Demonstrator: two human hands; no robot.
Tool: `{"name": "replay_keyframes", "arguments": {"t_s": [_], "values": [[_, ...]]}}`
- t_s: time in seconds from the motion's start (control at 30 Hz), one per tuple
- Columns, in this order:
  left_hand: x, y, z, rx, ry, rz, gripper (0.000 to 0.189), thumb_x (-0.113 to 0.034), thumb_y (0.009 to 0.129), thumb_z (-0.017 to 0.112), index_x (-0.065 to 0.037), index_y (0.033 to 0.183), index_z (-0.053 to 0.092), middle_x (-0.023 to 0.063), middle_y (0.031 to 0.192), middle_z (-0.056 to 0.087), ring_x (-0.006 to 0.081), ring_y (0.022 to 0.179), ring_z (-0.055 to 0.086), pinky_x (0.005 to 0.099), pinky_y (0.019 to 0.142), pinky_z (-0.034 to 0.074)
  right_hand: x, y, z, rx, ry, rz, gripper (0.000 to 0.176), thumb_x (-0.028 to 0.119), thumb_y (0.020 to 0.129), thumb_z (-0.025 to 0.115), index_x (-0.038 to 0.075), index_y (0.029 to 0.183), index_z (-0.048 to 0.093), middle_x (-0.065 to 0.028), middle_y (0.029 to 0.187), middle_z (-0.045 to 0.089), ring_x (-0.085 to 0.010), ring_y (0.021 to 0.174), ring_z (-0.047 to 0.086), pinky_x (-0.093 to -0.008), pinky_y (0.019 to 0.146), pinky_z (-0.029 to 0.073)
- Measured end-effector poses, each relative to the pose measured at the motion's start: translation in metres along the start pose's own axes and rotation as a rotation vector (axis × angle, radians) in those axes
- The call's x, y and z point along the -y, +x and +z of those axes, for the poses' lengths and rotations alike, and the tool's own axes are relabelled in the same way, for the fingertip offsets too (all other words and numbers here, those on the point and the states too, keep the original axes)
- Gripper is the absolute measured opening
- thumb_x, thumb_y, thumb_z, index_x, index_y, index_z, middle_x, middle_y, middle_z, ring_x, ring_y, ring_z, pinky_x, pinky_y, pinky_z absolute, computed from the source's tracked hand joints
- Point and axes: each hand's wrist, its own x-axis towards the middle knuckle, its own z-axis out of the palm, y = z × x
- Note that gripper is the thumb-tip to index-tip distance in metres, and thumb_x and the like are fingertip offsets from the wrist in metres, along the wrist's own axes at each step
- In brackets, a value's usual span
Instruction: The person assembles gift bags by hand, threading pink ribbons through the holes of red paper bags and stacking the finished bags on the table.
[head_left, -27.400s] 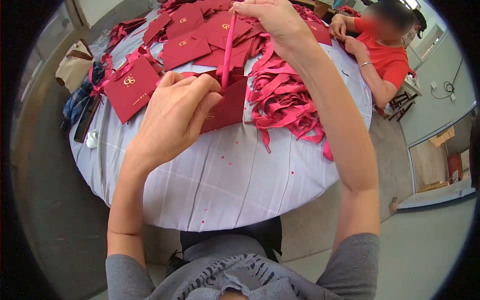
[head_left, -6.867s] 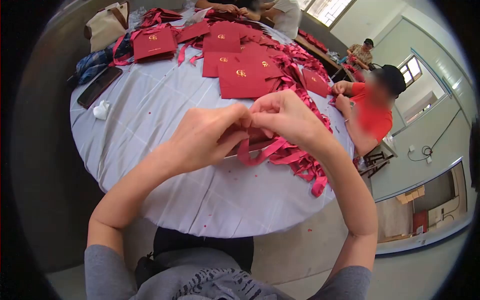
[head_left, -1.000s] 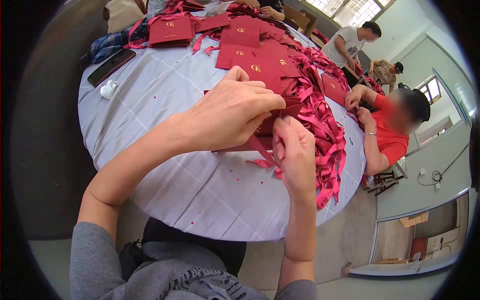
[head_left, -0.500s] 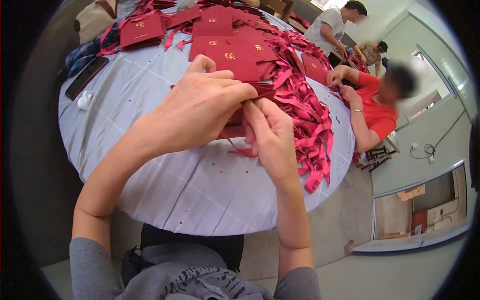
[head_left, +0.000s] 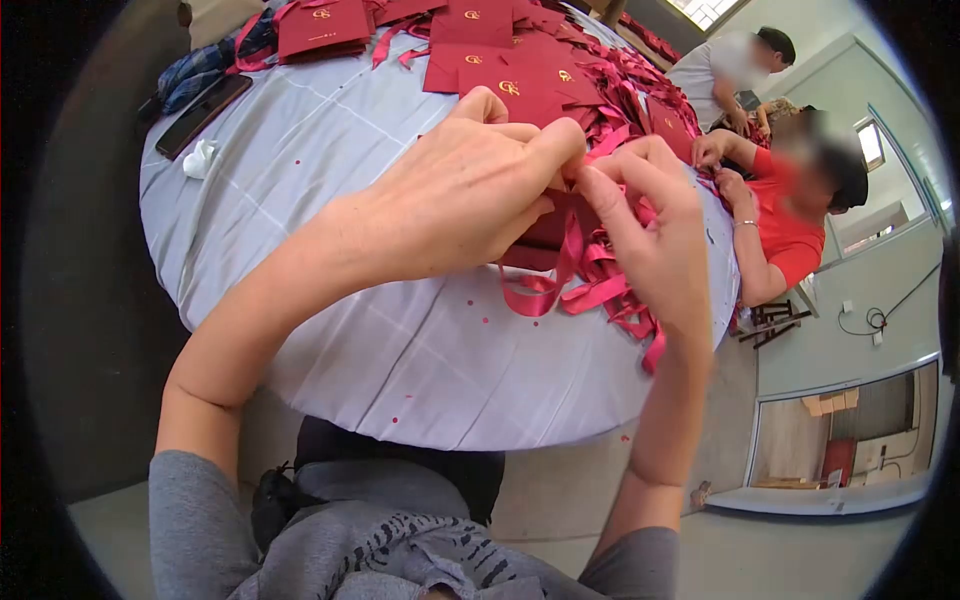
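Observation:
My left hand (head_left: 480, 190) is closed, its fingers bent around the upper part of a dark red paper bag (head_left: 538, 240) that is mostly hidden behind them. A pink ribbon (head_left: 572, 245) hangs from the fingertips and loops down below the bag. Close against it, my right hand (head_left: 650, 220) pinches thumb to finger near the ribbon's upper end; the exact grip point is covered. Beyond both hands lie stacked red bags with gold emblems (head_left: 510, 85), and many loose pink ribbons (head_left: 610, 285) are heaped at their right.
A pale cloth covers the round table (head_left: 330, 350). At its left are a phone (head_left: 204, 117), a crumpled white tissue (head_left: 201, 160) and plaid fabric (head_left: 190, 85). A person in a red top (head_left: 785, 230) works at the right edge; another person stands farther back.
Both hands appear farther right in view, with the right hand raised slightly. The ribbon's hanging loop shows more plainly below the fingers. The whole view has shifted a little.

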Motion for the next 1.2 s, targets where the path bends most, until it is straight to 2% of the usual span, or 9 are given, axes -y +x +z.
{"name": "replay_keyframes", "arguments": {"t_s": [0.3, 0.4, 0.47, 0.6, 0.97, 1.03, 1.07, 1.13, 1.2], "values": [[-0.002, 0.000, 0.006, -0.019, -0.011, 0.034, 0.029, -0.001, 0.075, 0.066, -0.006, 0.097, 0.047, 0.0078, 0.085, 0.067, 0.0249, 0.080, 0.062, 0.0356, 0.083, 0.038, -0.003, 0.031, -0.030, 0.395, -0.224, -0.060, 0.025, 0.019, 0.076, 0.063, -0.005, 0.073, 0.063, -0.0211, 0.067, 0.055, -0.0310, 0.065, 0.054, -0.0390, 0.065, 0.045], [-0.003, 0.001, 0.005, -0.037, -0.011, 0.083, 0.029, 0.000, 0.074, 0.065, -0.005, 0.097, 0.048, 0.0082, 0.086, 0.067, 0.0259, 0.080, 0.061, 0.0351, 0.082, 0.039, -0.010, 0.044, -0.026, 0.550, -0.171, -0.071, 0.026, 0.020, 0.076, 0.058, -0.006, 0.072, 0.059, -0.0166, 0.052, 0.049, -0.0251, 0.047, 0.049, -0.0369, 0.053, 0.042], [-0.006, 0.000, 0.003, -0.017, -0.010, 0.102, 0.029, 0.000, 0.074, 0.066, -0.006, 0.097, 0.048, 0.0076, 0.086, 0.067, 0.0270, 0.079, 0.061, 0.0347, 0.082, 0.038, -0.002, 0.059, -0.032, 0.813, -0.174, 0.084, 0.026, 0.021, 0.076, 0.059, -0.005, 0.073, 0.060, -0.0143, 0.051, 0.047, -0.0192, 0.049, 0.051, -0.0334, 0.052, 0.041], [-0.011, 0.001, 0.002, -0.019, -0.027, 0.091, 0.028, 0.001, 0.074, 0.066, -0.006, 0.096, 0.051, 0.0077, 0.085, 0.067, 0.0268, 0.076, 0.060, 0.0336, 0.081, 0.038, 0.005, 0.065, -0.032, 0.864, -0.146, 0.310, 0.022, 0.021, 0.069, 0.066, 0.004, 0.081, 0.071, -0.0025, 0.061, 0.058, -0.0141, 0.060, 0.053, -0.0309, 0.058, 0.042], [-0.016, 0.000, 0.003, 0.053, -0.013, 0.105, 0.019, 0.001, 0.075, 0.063, -0.006, 0.091, 0.055, 0.0074, 0.080, 0.064, 0.0245, 0.076, 0.059, 0.0332, 0.078, 0.038, -0.031, 0.032, -0.008, 0.202, 0.374, 0.286, 0.027, 0.025, 0.084, 0.062, 0.000, 0.079, 0.068, 0.0009, 0.065, 0.056, -0.0069, 0.062, 0.048, -0.0245, 0.056, 0.039], [-0.015, 0.001, 0.005, 0.001, 0.002, 0.082, 0.017, 0.001, 0.076, 0.062, -0.006, 0.090, 0.055, 0.0072, 0.081, 0.064, 0.0248, 0.075, 0.059, 0.0324, 0.078, 0.038, -0.039, 0.041, -0.016, 0.280, 0.276, 0.279, 0.031, 0.029, 0.092, 0.057, 0.000, 0.099, 0.066, 0.0008, 0.090, 0.063, -0.0054, 0.084, 0.056, -0.0215, 0.077, 0.044], [-0.014, 0.001, 0.005, -0.001, 0.001, 0.070, 0.015, 0.001, 0.077, 0.061, -0.006, 0.089, 0.056, 0.0073, 0.081, 0.063, 0.0251, 0.074, 0.057, 0.0323, 0.077, 0.037, -0.030, 0.045, -0.015, 0.190, 0.450, 0.376, 0.021, 0.018, 0.087, 0.060, -0.001, 0.079, 0.064, -0.0024, 0.072, 0.061, -0.0081, 0.066, 0.054, -0.0238, 0.060, 0.045], [-0.016, 0.001, 0.003, 0.020, 0.014, 0.079, 0.014, 0.000, 0.078, 0.061, -0.006, 0.089, 0.056, 0.0074, 0.081, 0.062, 0.0251, 0.074, 0.056, 0.0324, 0.076, 0.037, -0.013, 0.050, -0.020, 0.073, 0.514, 0.575, 0.023, 0.018, 0.088, 0.058, 0.001, 0.074, 0.064, 0.0008, 0.066, 0.056, -0.0061, 0.060, 0.049, -0.0223, 0.055, 0.040], [-0.018, 0.001, 0.003, 0.044, 0.022, 0.090, 0.013, 0.000, 0.078, 0.060, -0.006, 0.089, 0.057, 0.0075, 0.080, 0.062, 0.0251, 0.074, 0.056, 0.0325, 0.076, 0.037, -0.057, 0.060, -0.011, -0.058, 0.446, 0.449, 0.025, 0.018, 0.089, 0.058, 0.002, 0.071, 0.063, 0.0029, 0.064, 0.053, -0.0054, 0.054, 0.044, -0.0228, 0.051, 0.035]]}}
